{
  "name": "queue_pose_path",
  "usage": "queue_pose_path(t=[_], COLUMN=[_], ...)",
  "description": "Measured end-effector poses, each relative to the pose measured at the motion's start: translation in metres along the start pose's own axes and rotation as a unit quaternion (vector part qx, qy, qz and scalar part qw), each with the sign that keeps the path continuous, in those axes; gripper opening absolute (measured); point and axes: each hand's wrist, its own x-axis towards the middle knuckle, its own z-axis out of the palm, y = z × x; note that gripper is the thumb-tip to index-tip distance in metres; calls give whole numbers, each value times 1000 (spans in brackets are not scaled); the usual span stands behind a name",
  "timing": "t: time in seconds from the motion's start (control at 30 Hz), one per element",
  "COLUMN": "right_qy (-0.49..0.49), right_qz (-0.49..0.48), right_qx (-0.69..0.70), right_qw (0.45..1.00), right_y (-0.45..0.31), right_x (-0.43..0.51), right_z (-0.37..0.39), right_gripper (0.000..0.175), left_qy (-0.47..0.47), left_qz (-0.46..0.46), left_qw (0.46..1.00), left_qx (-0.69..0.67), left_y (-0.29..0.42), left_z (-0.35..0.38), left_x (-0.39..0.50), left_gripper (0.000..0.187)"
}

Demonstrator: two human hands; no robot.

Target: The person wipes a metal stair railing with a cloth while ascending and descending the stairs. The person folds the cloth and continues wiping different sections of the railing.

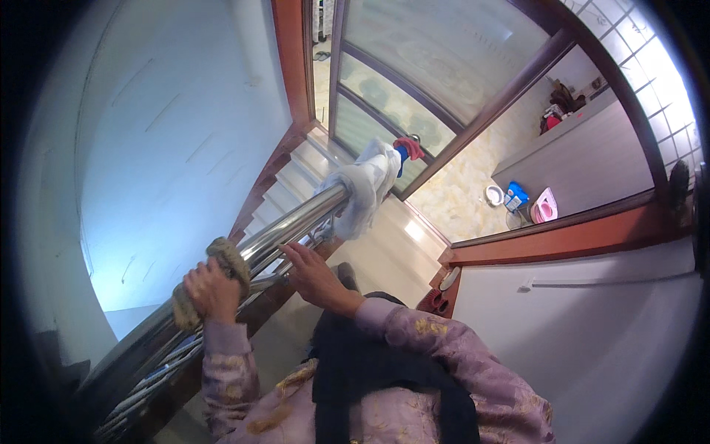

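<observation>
A polished metal handrail (299, 216) runs diagonally through the view. My left hand (213, 289) grips a yellow-brown cloth (228, 261) that is wrapped over the rail. To its right, my right hand (313, 277) rests its fingertips against the side of the railing, fingers somewhat apart, with no cloth in it; its underside is partly hidden. Farther up the rail a white cloth (363, 186) hangs draped around it. Beyond that, near the rail's end, are a blue item (401, 160) and a red cloth (409, 148).
Pale stairs (291, 180) descend beyond the railing beside a white wall (183, 150). Sliding glass doors (383, 94) stand ahead. Past the doorway lie a white bowl (493, 195), a blue packet (516, 195) and a pink item (544, 208). Dark red shoes (432, 302) sit by the right wall.
</observation>
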Motion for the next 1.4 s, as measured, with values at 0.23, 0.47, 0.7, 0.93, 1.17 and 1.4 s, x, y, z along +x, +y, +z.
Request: queue_pose_path(t=[0.23, 0.47, 0.7, 0.93, 1.17, 1.4], right_qy=[8, -45, -20, -163, -138, -73], right_qz=[-120, -79, 155, 117, 121, 171], right_qx=[-124, 119, 157, 113, 125, 143], right_qw=[985, 989, 975, 973, 975, 972], right_y=[80, 103, 180, 256, 379, 431], right_x=[43, 45, -21, -53, -89, -139], right_z=[18, 6, -44, -57, -83, -128], right_gripper=[81, 62, 40, 25, 22, 22], left_qy=[95, 11, 15, 26, 75, 82], left_qz=[-49, 96, 187, 135, 81, 46], left_qw=[994, 995, 981, 989, 994, 995], left_qx=[-17, -23, 41, 59, 24, 31], left_y=[40, 112, 211, 283, 309, 302], left_z=[8, 63, 100, 150, 163, 164], left_x=[-4, 14, 54, 67, 73, 75], left_gripper=[40, 42, 39, 38, 46, 51])
